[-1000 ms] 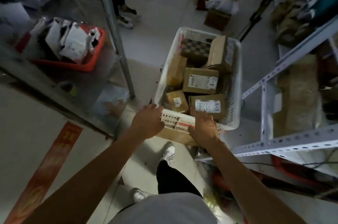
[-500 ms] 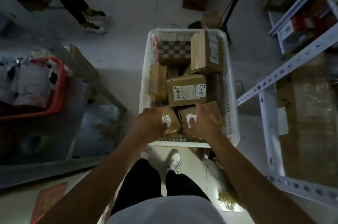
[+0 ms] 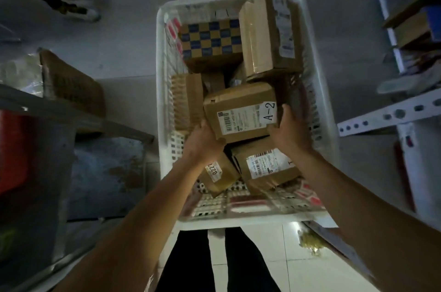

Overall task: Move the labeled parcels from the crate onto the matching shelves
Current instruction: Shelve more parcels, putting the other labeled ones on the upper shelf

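A white plastic crate [image 3: 319, 110] stands on the floor in front of me, holding several brown cardboard parcels. In its middle lies the parcel labeled A-2 [image 3: 241, 115]. My left hand [image 3: 202, 141] grips its near left corner and my right hand [image 3: 286, 129] grips its right side by the A-2 mark. Below it lie a small parcel with a yellow tag [image 3: 219, 176] and another labeled parcel [image 3: 269, 166]. A checkered box [image 3: 211, 41] and a tall taped parcel [image 3: 269, 34] fill the far end.
A white metal shelf rack [image 3: 386, 115] with stored goods stands to the right. On the left a grey metal shelf [image 3: 71, 112] carries a red bin [image 3: 12, 151] and a brown package [image 3: 71, 84]. Another person's feet [image 3: 78, 2] are at the far left.
My view has swung down over the crate. Both hands moved from the crate's near rim and the front parcels forward onto the A-2 parcel and took hold of it.
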`<state>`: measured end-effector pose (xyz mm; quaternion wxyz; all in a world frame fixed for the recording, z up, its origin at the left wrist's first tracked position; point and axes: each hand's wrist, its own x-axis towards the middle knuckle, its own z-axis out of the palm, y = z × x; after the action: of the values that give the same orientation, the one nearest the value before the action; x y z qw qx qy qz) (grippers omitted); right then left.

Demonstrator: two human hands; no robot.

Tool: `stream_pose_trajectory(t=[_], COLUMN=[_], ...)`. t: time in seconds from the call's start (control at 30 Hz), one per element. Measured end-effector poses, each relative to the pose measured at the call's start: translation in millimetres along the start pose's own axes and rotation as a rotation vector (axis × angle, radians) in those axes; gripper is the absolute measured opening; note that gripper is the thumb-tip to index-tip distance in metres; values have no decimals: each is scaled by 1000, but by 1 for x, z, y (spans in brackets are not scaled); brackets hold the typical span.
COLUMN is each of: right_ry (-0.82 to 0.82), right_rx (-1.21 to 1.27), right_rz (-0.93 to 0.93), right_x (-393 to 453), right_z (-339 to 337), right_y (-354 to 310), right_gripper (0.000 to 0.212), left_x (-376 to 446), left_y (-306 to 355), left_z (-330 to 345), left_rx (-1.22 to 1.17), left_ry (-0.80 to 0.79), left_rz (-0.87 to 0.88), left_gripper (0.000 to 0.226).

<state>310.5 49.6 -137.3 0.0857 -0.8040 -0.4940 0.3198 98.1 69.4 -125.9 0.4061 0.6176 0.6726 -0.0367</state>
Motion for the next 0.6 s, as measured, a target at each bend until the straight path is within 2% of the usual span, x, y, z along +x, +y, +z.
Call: stream_pose_trajectory(t=[0.13,0.3,0.47,0.6], right_ry=[-32,-3,30,88], right_rx=[134,298,344,429], right_rz=[-17,-26,-46,6], right_x=[19,13,-6,-37], right_z=[20,26,17,0], right_y=[4,2,1,-1], right_gripper=[40,43,50,42], left_x=[22,18,5,-15], left_y=[6,5,-1,5], left_z=[21,28,27,17], left_rx=[-163,-388,-475,-549], left_ry=[22,119,175,200], left_rz=[-131,-162,-122,-40], left_gripper=[54,60,73,62])
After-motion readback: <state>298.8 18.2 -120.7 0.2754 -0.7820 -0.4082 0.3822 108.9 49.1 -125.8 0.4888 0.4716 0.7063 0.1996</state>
